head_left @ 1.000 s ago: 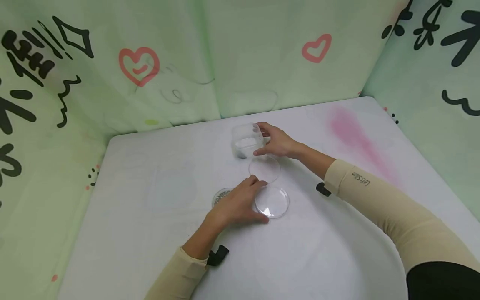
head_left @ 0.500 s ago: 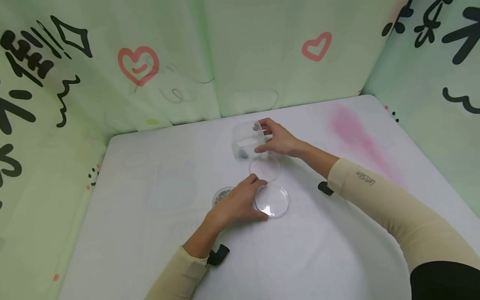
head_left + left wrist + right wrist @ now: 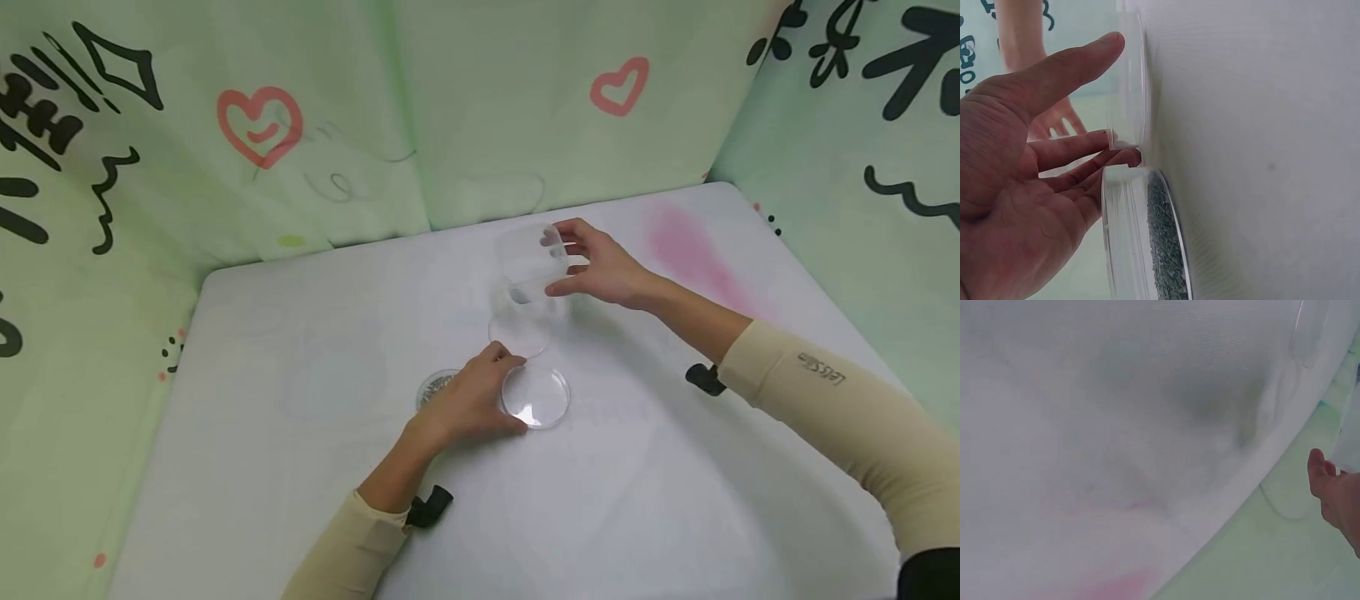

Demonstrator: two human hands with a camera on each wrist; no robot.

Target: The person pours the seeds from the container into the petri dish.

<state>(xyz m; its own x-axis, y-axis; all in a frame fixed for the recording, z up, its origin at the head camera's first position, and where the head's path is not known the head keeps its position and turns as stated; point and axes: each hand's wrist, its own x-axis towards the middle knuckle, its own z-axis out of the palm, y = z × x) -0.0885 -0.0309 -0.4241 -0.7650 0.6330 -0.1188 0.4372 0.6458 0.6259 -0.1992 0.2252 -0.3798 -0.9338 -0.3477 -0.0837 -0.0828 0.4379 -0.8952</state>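
Observation:
My right hand [image 3: 603, 268] grips a translucent plastic container [image 3: 525, 250] by its right side, thumb below and fingers above. The container is raised over the back of the table, with a small dark patch visible low inside it. My left hand [image 3: 472, 392] holds the left edge of a clear petri dish [image 3: 536, 398] between thumb and fingers; the dish lies flat on the table. Beside that hand, partly covered by it, sits another petri dish [image 3: 433, 387] with dark granules [image 3: 1166, 244]. Behind the held dish lies a clear round piece [image 3: 517, 335], perhaps a lid.
A white cloth covers the table [image 3: 322, 467], which has a pink stain [image 3: 693, 250] at the back right. Green curtains [image 3: 480, 108] with drawings hang behind and along both sides.
My right hand has lifted the container and carried it to the right and a little farther back. My left hand stays at the petri dish. The head view has shifted slightly.

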